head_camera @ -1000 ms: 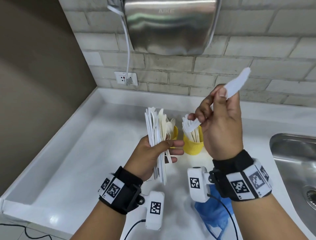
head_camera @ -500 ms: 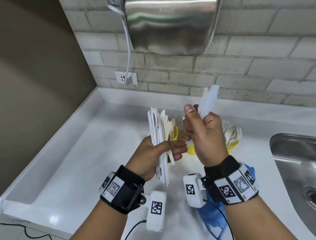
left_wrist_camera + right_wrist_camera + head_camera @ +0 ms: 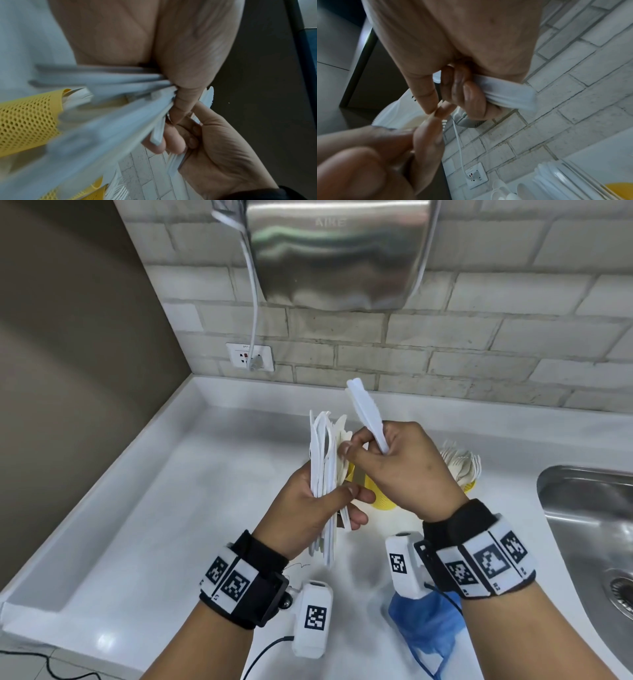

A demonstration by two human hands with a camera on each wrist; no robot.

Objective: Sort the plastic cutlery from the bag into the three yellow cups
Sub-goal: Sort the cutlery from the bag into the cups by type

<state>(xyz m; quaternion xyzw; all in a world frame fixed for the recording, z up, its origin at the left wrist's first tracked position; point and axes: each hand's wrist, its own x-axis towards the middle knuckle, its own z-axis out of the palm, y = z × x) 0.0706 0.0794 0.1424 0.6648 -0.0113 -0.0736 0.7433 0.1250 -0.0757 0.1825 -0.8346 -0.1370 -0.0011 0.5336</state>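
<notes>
My left hand grips a bundle of white plastic cutlery upright over the counter; the left wrist view shows my thumb pressing on the bundle. My right hand holds a white knife under its curled fingers, blade up. Its thumb and forefinger pinch a piece at the bundle's top. The knife sticks out past my fingers. A yellow mesh cup stands just behind the hands. Another yellow cup at the right holds spoons. A third is mostly hidden behind the bundle.
A crumpled blue bag lies on the white counter near my right wrist. A steel sink is at the right. A hand dryer hangs on the brick wall, its cord plugged into a socket.
My right hand has come down and left from beside the wall, carrying the knife, and now meets the top of the bundle. My left hand has barely moved.
</notes>
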